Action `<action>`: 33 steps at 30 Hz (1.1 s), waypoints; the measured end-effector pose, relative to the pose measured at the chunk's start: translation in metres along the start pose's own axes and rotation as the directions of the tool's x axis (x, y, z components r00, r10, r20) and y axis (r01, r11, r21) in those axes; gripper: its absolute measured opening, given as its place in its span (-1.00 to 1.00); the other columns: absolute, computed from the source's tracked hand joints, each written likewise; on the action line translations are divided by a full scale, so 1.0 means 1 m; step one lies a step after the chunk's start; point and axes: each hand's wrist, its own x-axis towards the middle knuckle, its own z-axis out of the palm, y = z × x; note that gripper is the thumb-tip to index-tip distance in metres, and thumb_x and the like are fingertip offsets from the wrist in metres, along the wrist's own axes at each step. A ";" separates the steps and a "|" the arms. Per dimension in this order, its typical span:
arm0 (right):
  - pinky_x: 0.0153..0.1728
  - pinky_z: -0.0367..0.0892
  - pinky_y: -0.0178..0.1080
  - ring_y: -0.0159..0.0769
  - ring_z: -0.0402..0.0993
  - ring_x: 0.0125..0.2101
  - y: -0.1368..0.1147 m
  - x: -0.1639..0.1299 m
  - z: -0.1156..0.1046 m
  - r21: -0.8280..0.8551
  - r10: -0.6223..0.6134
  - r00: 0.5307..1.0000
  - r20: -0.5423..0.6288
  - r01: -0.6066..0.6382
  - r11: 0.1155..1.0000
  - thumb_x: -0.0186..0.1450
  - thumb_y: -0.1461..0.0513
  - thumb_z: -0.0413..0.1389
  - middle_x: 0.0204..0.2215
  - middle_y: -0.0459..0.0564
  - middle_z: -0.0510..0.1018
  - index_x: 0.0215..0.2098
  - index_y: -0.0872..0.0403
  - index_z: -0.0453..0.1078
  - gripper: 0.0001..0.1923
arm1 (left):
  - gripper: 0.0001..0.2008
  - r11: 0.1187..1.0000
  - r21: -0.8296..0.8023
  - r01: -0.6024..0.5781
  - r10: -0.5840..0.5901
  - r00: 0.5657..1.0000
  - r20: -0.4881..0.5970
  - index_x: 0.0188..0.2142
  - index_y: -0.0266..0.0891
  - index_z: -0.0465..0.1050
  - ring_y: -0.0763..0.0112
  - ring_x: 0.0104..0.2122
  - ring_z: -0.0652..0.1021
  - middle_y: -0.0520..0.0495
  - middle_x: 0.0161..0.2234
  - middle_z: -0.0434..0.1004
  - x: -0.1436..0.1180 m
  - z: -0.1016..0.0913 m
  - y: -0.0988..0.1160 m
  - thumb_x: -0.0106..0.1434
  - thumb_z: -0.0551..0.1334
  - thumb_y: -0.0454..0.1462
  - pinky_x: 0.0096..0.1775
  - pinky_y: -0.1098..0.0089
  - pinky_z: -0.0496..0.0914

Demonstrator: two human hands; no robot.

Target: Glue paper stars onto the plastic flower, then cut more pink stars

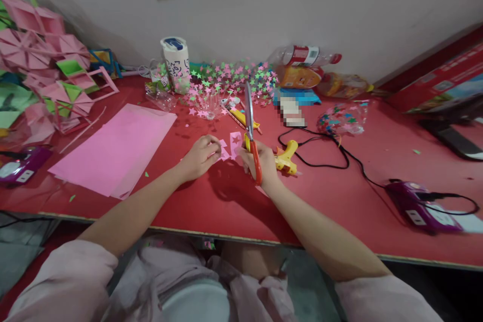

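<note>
My right hand [264, 163] is closed around scissors [249, 110] with orange and yellow handles, blades pointing up. At its fingertips is a pink paper strip [236, 144] bearing a star shape. My left hand [202, 156] is pinched at the edge of a small cut pink paper piece [224, 151], close to the strip. Behind both hands stands a spray of pink and green paper stars [234, 78]. A yellow glue gun [287, 158] lies just right of my right hand, and a yellow cutter [244, 117] lies beyond the strip.
Pink paper sheets [116, 151] lie at left, beside folded pink and green paper shapes [49, 50]. A white canister [177, 65], a bottle [309, 55] and a bag of stars [343, 116] line the back. A black cable [354, 156] runs to a purple power strip [418, 206].
</note>
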 end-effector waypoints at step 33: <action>-0.64 0.03 -0.37 -0.49 0.09 -0.68 0.009 -0.007 0.005 0.011 -0.085 0.980 0.182 0.084 0.996 0.11 -0.07 0.12 -0.72 -0.23 0.17 -0.56 0.06 0.19 -0.60 | -0.84 0.627 -0.685 0.371 -0.365 0.917 0.162 -0.43 -0.28 0.39 0.48 -0.63 0.48 0.03 -0.61 0.50 0.003 -0.001 0.018 0.07 0.27 -0.21 -0.53 0.46 0.34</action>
